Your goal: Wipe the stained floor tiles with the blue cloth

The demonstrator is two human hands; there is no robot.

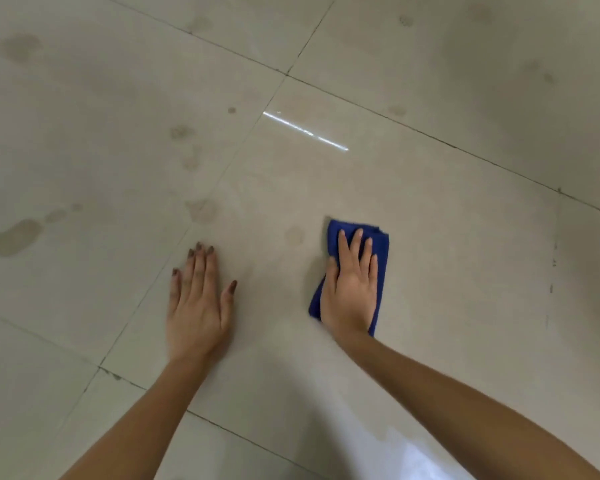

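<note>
A folded blue cloth (381,251) lies flat on a beige floor tile (430,220). My right hand (352,285) presses down on top of it, palm flat, fingers stretched forward. My left hand (196,303) rests flat on the same tile to the left, fingers together, holding nothing. A faint round stain (294,236) sits just left of the cloth's far end. A brownish stain (201,209) lies on the grout line ahead of my left hand.
More stains mark the tile on the left: a large blotch (14,237), smaller spots (181,132) and a dark patch (20,46) far left. Dark grout lines (430,135) cross the floor. A bright light reflection (305,130) streaks the middle tile.
</note>
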